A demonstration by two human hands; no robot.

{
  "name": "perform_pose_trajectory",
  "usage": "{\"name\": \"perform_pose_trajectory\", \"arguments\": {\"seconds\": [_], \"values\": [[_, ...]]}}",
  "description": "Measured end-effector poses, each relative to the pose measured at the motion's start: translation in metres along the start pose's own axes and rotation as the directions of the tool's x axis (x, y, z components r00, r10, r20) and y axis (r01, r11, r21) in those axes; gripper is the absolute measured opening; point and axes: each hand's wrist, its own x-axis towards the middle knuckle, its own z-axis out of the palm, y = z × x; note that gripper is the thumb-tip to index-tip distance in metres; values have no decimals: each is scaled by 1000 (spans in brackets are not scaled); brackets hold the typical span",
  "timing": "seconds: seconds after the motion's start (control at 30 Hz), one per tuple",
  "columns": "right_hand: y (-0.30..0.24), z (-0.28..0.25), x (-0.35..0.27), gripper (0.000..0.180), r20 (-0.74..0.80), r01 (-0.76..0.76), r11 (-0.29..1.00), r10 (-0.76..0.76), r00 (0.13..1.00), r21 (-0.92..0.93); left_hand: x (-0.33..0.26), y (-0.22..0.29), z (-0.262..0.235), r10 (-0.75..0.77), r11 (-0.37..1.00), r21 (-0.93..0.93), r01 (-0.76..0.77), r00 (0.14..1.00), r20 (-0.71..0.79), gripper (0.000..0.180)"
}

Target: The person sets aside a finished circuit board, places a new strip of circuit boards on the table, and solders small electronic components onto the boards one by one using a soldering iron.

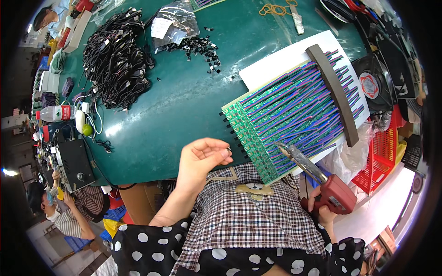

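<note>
My left hand [200, 161] is closed in a pinch over the table's near edge. A small dark component [229, 149] shows at its fingertips, like the loose ones on the table. My right hand [322, 210] grips the handle of a red soldering gun [340, 194]. The gun's metal tip reaches over the lower edge of a panel of green circuit boards [244, 131]. Several rows of blue, red and black wires [294, 99] run across the panel. Small black parts stick out along the panel's left edge, to the right of my left hand.
A dark bar [334, 92] lies across the wires, with white sheets [262, 69] beneath. Loose black components [198, 48] lie beside a clear plastic bag [177, 23]. A heap of black cables [115, 60], a bottle [57, 113] and a black box [76, 163] stand left. Another person [69, 214] sits lower left.
</note>
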Motion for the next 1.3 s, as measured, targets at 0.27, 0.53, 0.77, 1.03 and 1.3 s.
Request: {"name": "perform_pose_trajectory", "arguments": {"seconds": [0.27, 0.53, 0.77, 1.03, 1.3], "values": [[1, 2, -1, 70, 6, 24, 999, -25, 1000, 42, -4, -11, 8, 138, 980, 155, -121, 985, -106, 10], [3, -13, -13, 74, 53, -168, 976, 177, 983, -139, -20, -7, 19, 41, 998, 41, -43, 998, 41, 10], [30, -39, -24, 80, 32, 25, 836, -8, 999, -549, -22, -12, 22, -36, 999, 6, 36, 995, 96, 7], [35, -41, -15, 80, 159, 148, 805, -67, 985, -574, -23, -17, 26, -4, 999, 41, -1, 991, 132, 10], [35, -47, -38, 81, 5, -36, 847, 45, 999, -531, -20, -22, 46, 116, 992, 39, -119, 990, 77, 19]]}}
